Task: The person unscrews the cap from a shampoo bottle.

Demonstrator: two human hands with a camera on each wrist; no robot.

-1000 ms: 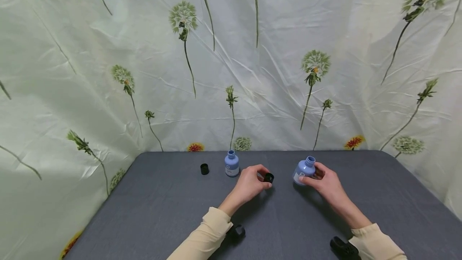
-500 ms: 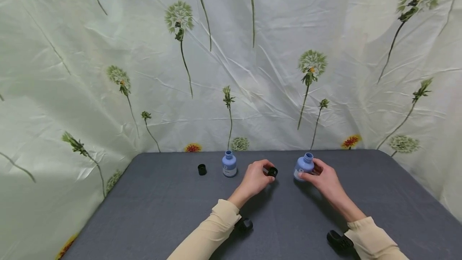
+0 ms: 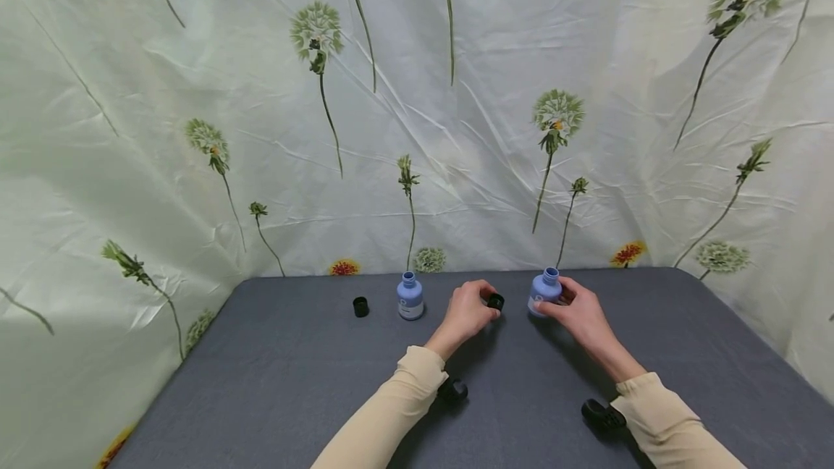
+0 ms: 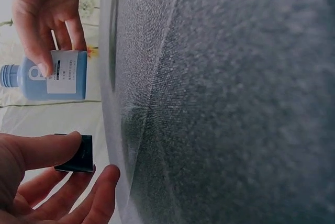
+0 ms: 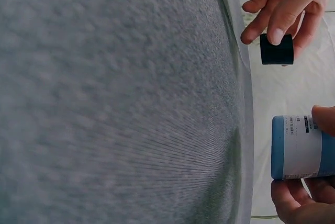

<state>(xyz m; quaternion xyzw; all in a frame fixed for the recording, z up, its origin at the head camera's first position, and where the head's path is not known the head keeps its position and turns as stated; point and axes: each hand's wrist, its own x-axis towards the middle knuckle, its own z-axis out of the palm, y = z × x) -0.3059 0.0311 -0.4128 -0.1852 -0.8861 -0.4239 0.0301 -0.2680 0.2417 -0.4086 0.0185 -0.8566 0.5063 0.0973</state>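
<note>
My left hand [image 3: 465, 313] pinches a black screw cap [image 3: 496, 302] between thumb and fingers. In the left wrist view the cap [image 4: 82, 156] appears held just off the table. To its right, my right hand [image 3: 582, 315] grips a small blue bottle [image 3: 538, 295] around its side. This bottle has no cap on, and its threaded neck [image 4: 9, 76] points up. The left wrist view shows its white label [image 4: 68, 72] and a gap under its base. Cap and bottle are apart.
Left of my hands, a second uncapped blue bottle [image 3: 410, 299] stands upright on the dark grey table [image 3: 293, 375]. Beside it rests another black cap [image 3: 361, 307]. A flower-printed curtain [image 3: 482, 143] hangs behind the table.
My left hand has moved right and farther back with its cap, narrowing the distance to the bottle. The bottle in my right hand has shifted slightly back and stands more upright.
</note>
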